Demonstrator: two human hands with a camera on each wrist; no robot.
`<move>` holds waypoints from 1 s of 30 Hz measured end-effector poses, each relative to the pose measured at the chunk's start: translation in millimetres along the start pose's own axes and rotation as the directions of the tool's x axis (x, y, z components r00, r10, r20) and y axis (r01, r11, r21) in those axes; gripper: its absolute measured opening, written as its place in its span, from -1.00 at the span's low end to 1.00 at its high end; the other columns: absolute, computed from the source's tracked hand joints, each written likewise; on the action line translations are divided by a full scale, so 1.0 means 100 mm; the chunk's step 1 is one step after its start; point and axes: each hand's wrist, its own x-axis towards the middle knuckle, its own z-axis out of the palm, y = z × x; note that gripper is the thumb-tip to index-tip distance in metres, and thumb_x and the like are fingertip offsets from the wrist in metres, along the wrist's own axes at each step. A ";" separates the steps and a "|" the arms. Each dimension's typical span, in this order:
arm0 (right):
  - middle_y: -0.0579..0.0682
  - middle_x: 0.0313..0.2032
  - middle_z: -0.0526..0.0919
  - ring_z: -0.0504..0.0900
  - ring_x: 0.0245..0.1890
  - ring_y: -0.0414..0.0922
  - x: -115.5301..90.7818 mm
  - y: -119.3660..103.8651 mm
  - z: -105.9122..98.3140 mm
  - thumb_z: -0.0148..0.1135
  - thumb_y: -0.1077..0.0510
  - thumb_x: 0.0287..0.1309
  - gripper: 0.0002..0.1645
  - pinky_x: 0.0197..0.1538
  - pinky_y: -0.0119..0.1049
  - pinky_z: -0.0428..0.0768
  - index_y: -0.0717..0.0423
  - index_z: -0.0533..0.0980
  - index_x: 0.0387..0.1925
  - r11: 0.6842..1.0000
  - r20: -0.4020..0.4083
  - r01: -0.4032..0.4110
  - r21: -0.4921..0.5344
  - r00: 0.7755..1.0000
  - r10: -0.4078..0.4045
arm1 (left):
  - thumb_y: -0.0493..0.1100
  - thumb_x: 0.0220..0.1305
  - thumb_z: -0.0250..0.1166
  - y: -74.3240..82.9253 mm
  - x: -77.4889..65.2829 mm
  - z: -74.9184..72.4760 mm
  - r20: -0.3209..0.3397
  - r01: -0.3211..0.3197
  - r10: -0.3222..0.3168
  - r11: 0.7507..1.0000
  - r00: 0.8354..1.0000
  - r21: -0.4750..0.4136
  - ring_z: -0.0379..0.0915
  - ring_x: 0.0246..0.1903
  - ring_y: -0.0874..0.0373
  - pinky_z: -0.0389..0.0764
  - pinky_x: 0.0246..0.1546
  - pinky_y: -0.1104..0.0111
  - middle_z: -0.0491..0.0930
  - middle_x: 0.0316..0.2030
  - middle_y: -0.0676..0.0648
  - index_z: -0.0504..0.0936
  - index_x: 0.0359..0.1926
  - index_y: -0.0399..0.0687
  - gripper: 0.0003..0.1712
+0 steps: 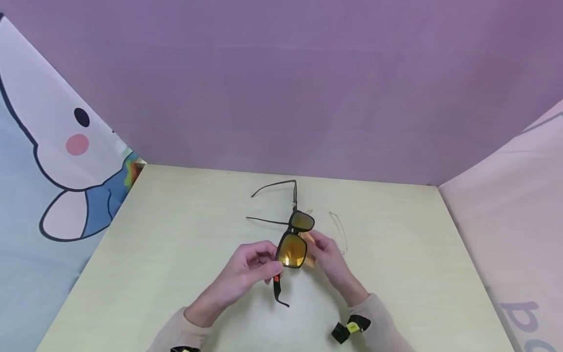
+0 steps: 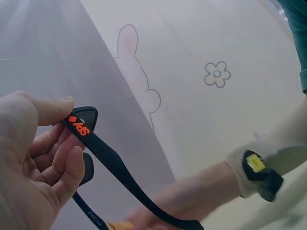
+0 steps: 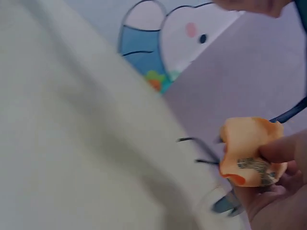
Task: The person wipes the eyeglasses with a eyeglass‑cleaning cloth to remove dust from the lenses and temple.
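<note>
My left hand (image 1: 249,270) pinches dark-framed sunglasses with amber lenses (image 1: 292,252) at one outer corner. The frame stands on edge, one lens above the other. The held temple, printed in orange (image 2: 80,126), extends downward past my fingers. Behind the lenses, my right hand (image 1: 329,258) holds a crumpled orange cloth (image 3: 247,136) with a dark printed patch. In the head view the lower lens hides part of the cloth. Whether the cloth touches the lens, I cannot tell.
Thin dark temples (image 1: 267,220) extend left beyond the sunglasses; which frame they belong to is unclear. A faint, thin-rimmed outline like glasses (image 1: 338,222) lies right of them on the pale tabletop (image 1: 396,244). A purple panel (image 1: 308,98) stands behind.
</note>
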 end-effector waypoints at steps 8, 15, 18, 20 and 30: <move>-0.12 -0.47 0.55 0.45 -0.52 -0.25 -0.01 0.04 0.03 0.06 0.33 0.46 -0.73 -0.44 -0.46 0.51 0.42 0.55 0.04 0.999 0.044 0.015 -0.030 0.999 -0.014 | -0.32 0.43 0.22 0.00 -0.01 -0.01 0.020 0.023 -0.022 0.999 1.000 -0.028 0.47 -0.43 0.33 0.58 -0.37 0.53 0.67 -0.34 0.06 0.52 -0.18 -0.55 -0.76; -0.19 -0.21 0.70 0.47 -0.40 -0.24 0.06 -0.24 -0.05 0.00 0.31 0.47 -0.57 -0.35 -0.47 0.47 0.25 0.52 0.28 0.991 -0.143 0.079 0.108 0.988 -0.063 | -0.32 0.42 0.22 0.00 -0.01 0.01 0.013 0.020 -0.020 1.000 1.000 -0.005 0.45 -0.45 0.32 0.57 -0.38 0.53 0.64 -0.36 0.11 0.53 -0.20 -0.51 -0.80; -0.16 -0.12 0.71 0.52 -0.35 -0.27 0.02 -0.19 0.00 -0.02 0.27 0.53 -0.56 -0.30 -0.49 0.53 0.22 0.48 0.33 0.993 -0.097 0.028 0.116 0.995 -0.016 | -0.32 0.41 0.22 -0.01 0.00 0.01 0.009 0.047 -0.047 0.999 0.999 -0.002 0.46 -0.44 0.31 0.58 -0.36 0.52 0.63 -0.36 0.08 0.54 -0.17 -0.52 -0.79; -0.08 -0.08 0.72 0.57 -0.34 -0.27 -0.02 -0.11 0.03 -0.04 0.26 0.55 -0.54 -0.27 -0.49 0.58 0.26 0.44 0.37 0.991 -0.051 -0.033 0.126 0.998 0.040 | -0.32 0.43 0.22 -0.02 0.00 0.01 0.004 0.056 -0.056 0.998 0.998 0.014 0.47 -0.44 0.30 0.59 -0.36 0.51 0.62 -0.36 0.06 0.55 -0.16 -0.53 -0.77; 0.07 -0.03 0.72 0.61 -0.31 -0.21 -0.05 -0.06 0.02 -0.05 0.18 0.58 -0.53 -0.19 -0.44 0.64 0.22 0.43 0.39 0.988 -0.058 -0.061 0.143 0.996 0.070 | -0.27 0.46 0.24 -0.06 0.04 0.00 -0.015 0.070 -0.070 0.997 0.997 0.030 0.47 -0.44 0.33 0.60 -0.34 0.49 0.62 -0.37 0.12 0.57 -0.15 -0.50 -0.75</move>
